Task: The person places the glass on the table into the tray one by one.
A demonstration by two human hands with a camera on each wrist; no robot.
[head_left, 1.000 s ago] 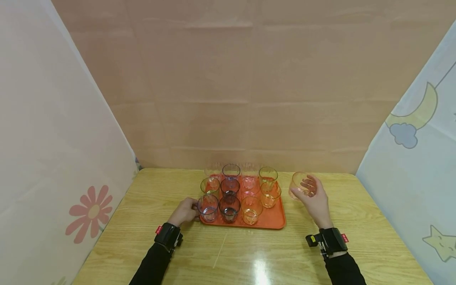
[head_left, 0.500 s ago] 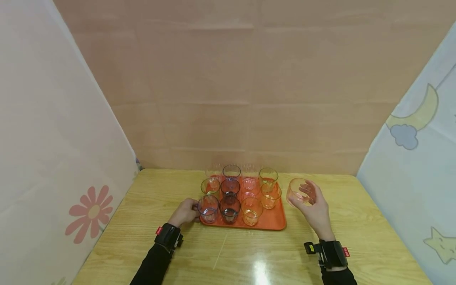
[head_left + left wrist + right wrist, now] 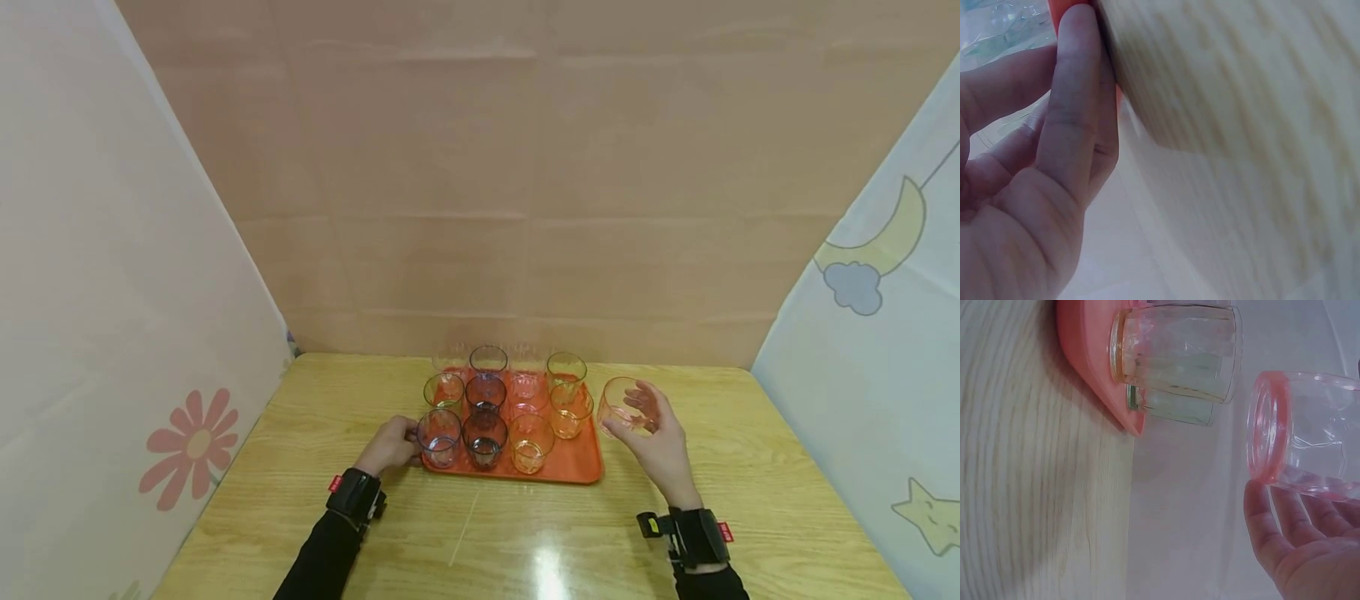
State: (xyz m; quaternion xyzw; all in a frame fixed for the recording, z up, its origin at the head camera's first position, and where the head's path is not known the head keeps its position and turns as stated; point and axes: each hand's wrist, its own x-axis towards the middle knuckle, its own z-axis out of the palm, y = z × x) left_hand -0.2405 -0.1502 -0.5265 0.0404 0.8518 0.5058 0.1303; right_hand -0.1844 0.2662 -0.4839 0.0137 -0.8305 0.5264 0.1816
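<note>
Just right of the orange tray (image 3: 577,462), my right hand (image 3: 663,446) grips a clear pink-tinted glass (image 3: 619,408), thumb on its near side and fingers behind. In the right wrist view this glass (image 3: 1310,434) hangs above the table, its thick pink base toward the tabletop. My left hand (image 3: 390,446) holds the tray's left edge near the front corner, beside a bluish-purple glass (image 3: 439,446). In the left wrist view, fingers (image 3: 1072,106) lie right against the tray's orange rim. Several tinted glasses, including a dark one (image 3: 485,442) and an amber one (image 3: 531,448), stand upright in rows on the tray.
The wooden table (image 3: 465,542) extends around the tray. A brown paper backdrop (image 3: 480,208) rises behind it. White patterned sheets flank both sides, with a flower (image 3: 187,450) on the left and a moon (image 3: 892,229) on the right.
My right hand has brought the pink-tinted glass slightly left and nearer to me, closer to the tray's right side. The left hand stays at the tray edge.
</note>
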